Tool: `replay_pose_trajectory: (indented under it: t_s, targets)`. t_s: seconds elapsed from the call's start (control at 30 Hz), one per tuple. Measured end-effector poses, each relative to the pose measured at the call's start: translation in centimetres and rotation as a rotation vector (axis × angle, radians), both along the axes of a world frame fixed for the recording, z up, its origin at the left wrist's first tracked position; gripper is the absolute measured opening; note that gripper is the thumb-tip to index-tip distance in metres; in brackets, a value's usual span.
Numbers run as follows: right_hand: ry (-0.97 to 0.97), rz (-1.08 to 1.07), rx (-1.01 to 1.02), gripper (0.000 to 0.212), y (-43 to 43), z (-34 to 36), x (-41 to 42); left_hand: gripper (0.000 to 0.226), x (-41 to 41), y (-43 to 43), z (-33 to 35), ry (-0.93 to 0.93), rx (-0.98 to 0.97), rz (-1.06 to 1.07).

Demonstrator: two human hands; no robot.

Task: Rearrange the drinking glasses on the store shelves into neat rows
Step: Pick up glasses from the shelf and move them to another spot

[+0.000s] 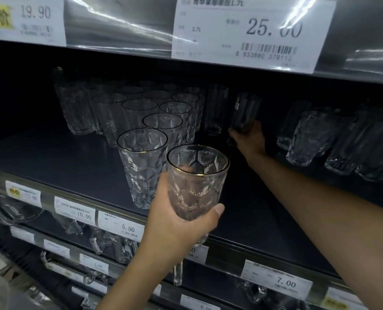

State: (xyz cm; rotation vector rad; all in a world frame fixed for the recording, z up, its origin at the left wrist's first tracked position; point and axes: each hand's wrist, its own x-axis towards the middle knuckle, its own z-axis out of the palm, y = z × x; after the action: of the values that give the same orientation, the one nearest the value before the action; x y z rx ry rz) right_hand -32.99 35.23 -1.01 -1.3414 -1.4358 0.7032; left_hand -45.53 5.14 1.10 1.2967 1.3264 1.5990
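Now, we have the left grip (174,222) wrapped round a gold-rimmed glass (197,177). The thumb is pressed across the near side low down, and the fingers curl round the far side, showing through the wall. The glass is upright, lifted clear at the front edge of the shelf (51,157). It sits just beside the front glass (142,168) of a row. That row runs back at a slant into a cluster (139,106) of like glasses, rims close together, deep on the left half of the shelf.

Over on the other side, our right grip (249,139) is stretched far back into the dark. Its fingers close round the foot of a tall glass (245,110), which leans over to the right and carries a small white sticker near its rim. It's dim back there, so we can't tell whether its base touches the shelf. Just left of it a second tall glass (215,108) stands upright, apart from the hand.

Further right, a group of tumblers (309,135) stands well apart from that grip.

Overhead, a price tag (246,30) reads 25.00. Along the shelf's front strip the small tags (76,211) read 10.00, 5.50 and 7.00. Below that, handled mugs (110,242) crowd the lower shelf.
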Motion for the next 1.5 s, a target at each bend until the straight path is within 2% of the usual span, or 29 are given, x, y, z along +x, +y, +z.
replay_pose_trajectory:
  t_s: [0.27, 0.63, 0.87, 1.07, 1.17, 1.27, 1.4, 1.5]
  targets:
    - [0.008, -0.018, -0.005, 0.059, 1.8, 0.3, -0.4, 0.059, -0.2, 0.4, -0.6, -0.031, 0.017, -0.02]
    - [-0.057, -0.087, 0.051, 0.065, 3.8, 0.2, -0.8, 0.053, -0.4, 1.2, -0.8, -0.026, 0.03, -0.032]
    - [-0.014, -0.074, 0.011, 0.072, 4.0, 0.2, -0.8, 0.059, -0.1, 1.1, -0.7, 0.008, -0.006, 0.007]
    - [0.003, -0.077, 0.041, 0.076, 3.0, 0.2, -0.7, 0.056, -0.1, 1.3, -0.7, 0.013, -0.034, 0.02]
    - [0.017, -0.146, 0.218, 0.062, 1.3, -0.2, -0.5, 0.057, -0.1, 1.1, -0.6, -0.016, -0.032, 0.049]
    - [-0.033, -0.07, 0.34, 0.038, -0.6, -0.6, -1.0, 0.056, 0.0, 1.1, -0.5, -0.035, -0.031, 0.069]
    - [-0.055, 0.059, 0.256, 0.053, -1.4, -0.6, -3.6, 0.056, -0.1, 0.9, -0.6, -0.061, -0.048, 0.036]
    - [-0.077, 0.079, 0.222, 0.066, -0.8, -0.6, -5.7, 0.058, -0.2, 0.9, -0.7, -0.087, -0.048, 0.012]
